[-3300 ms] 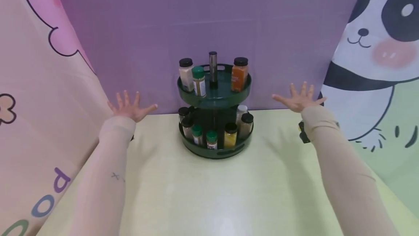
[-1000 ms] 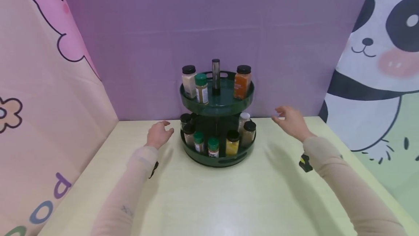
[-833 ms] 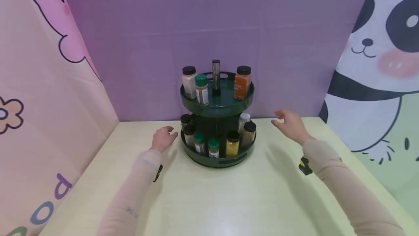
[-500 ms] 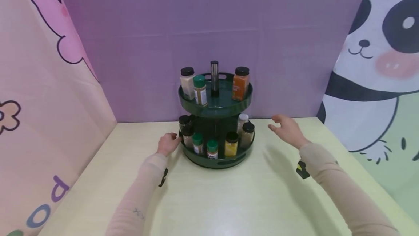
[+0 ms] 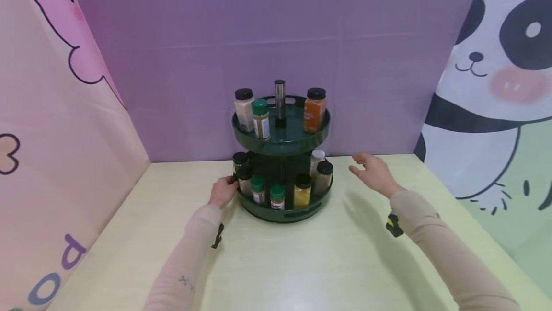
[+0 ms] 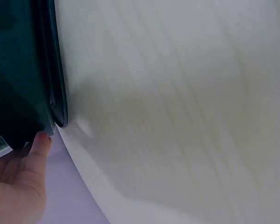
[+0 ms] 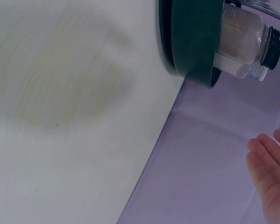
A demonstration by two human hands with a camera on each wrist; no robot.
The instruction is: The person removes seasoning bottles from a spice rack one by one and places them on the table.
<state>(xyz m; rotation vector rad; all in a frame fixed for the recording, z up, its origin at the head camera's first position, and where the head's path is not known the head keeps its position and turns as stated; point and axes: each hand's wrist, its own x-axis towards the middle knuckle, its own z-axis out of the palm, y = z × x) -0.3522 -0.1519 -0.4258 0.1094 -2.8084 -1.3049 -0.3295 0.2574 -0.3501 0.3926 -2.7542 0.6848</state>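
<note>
A dark green two-tier turntable spice rack (image 5: 280, 147) stands at the back middle of the table, loaded with spice jars. My left hand (image 5: 222, 192) grips the left rim of its lower tray (image 5: 267, 213), thumb near the top edge and fingers round the outside. In the left wrist view, a fingertip of my left hand (image 6: 23, 182) meets the green tray wall (image 6: 18, 74). To the right of the rack, my right hand (image 5: 374, 173) hovers with loosely bent fingers, holding nothing. The right wrist view shows this hand (image 7: 273, 175) apart from the tray and a black-capped jar (image 7: 242, 39).
The upper tray holds a black-capped pale jar (image 5: 244, 112), a green-capped jar (image 5: 261, 121) and an orange jar (image 5: 315, 112) around a metal post (image 5: 280, 102). Several jars, one yellow (image 5: 302, 193), stand below. Purple cloth (image 5: 194, 86) hangs behind the pale table (image 5: 276, 263).
Both hands came down from spread fingers held wide of the rack. My left hand moved right onto the lower tray's rim and took hold. My right hand drifted slightly lower, fingers bent.
</note>
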